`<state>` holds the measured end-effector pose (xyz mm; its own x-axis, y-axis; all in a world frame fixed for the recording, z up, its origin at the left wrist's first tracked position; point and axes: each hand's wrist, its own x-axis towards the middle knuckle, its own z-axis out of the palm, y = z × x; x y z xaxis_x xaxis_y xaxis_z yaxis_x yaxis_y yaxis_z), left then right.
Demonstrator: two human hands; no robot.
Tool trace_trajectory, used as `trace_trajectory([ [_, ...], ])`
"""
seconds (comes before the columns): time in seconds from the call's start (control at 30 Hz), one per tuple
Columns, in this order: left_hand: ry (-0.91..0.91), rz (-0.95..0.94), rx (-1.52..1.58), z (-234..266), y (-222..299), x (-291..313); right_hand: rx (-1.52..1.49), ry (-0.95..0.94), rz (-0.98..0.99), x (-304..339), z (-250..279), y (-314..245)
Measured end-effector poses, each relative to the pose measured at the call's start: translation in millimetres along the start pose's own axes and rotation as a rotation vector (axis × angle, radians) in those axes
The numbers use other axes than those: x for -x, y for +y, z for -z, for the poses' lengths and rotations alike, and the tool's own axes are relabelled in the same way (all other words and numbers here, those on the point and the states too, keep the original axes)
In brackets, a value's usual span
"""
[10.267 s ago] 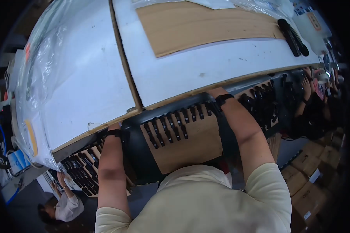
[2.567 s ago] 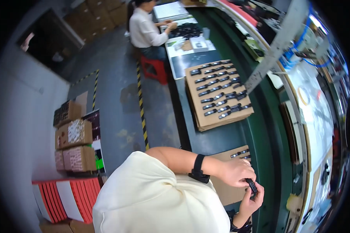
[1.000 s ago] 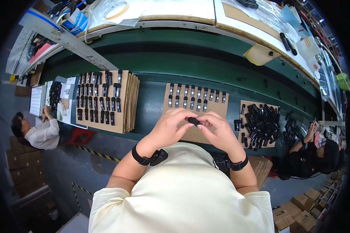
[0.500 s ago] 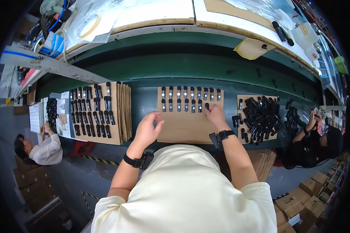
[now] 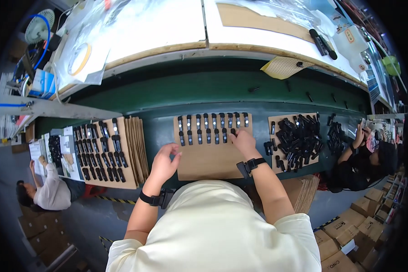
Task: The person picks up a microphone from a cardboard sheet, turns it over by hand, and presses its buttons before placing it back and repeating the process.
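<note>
In front of me a cardboard sheet (image 5: 208,163) carries two rows of small black microphones (image 5: 206,121) with rounded heads, standing parallel, several with a light patch on the body. My right hand (image 5: 245,142) is closed at the right end of the lower row, its fingertips on a black microphone (image 5: 233,132) whose body they mostly hide. Over the sheet's left edge hovers my left hand (image 5: 166,161), fingers curved and apart, with nothing in it. Right of the sheet, a loose heap of similar microphones (image 5: 299,140) covers another piece of cardboard (image 5: 281,119).
To the left, stacked cardboard sheets (image 5: 138,147) bear rows of microphones. A white shelf (image 5: 154,27) runs along the far side, with a yellow perforated sheet (image 5: 281,68) hanging off its edge. Co-workers sit at left (image 5: 54,190) and right (image 5: 367,161). Cartons (image 5: 349,231) stand lower right.
The whole view has shifted, so the worktable appears lower and a little further left. My right hand stays at the same end of the lower row; my left hand remains beside the sheet.
</note>
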<state>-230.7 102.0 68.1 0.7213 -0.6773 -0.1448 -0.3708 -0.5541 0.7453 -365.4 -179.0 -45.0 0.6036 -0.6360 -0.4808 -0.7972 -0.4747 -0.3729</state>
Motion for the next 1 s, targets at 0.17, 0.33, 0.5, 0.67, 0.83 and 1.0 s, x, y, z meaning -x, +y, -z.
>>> trace_trajectory([
  [0.17,0.006,-0.038,0.044,-3.1,-1.2,-19.7,-0.023,0.224,0.150,-40.6,34.1,12.3],
  [0.33,0.004,-0.038,-0.002,-2.1,-1.1,-33.9,0.042,0.477,0.355,-102.8,65.5,14.3],
  [0.5,0.004,0.009,-0.038,1.3,-15.3,-40.0,0.142,0.553,0.353,-163.1,64.3,11.7],
  [0.67,-0.016,0.041,-0.014,3.1,-11.2,-47.8,0.130,0.356,0.198,-205.1,50.1,43.9],
  [0.83,-0.015,0.065,-0.017,9.7,-8.7,-53.6,0.076,0.231,0.202,-187.2,62.1,26.6],
  [1.0,-0.054,0.001,0.116,9.5,21.3,-61.9,-0.288,0.289,0.375,-106.3,84.8,5.0],
])
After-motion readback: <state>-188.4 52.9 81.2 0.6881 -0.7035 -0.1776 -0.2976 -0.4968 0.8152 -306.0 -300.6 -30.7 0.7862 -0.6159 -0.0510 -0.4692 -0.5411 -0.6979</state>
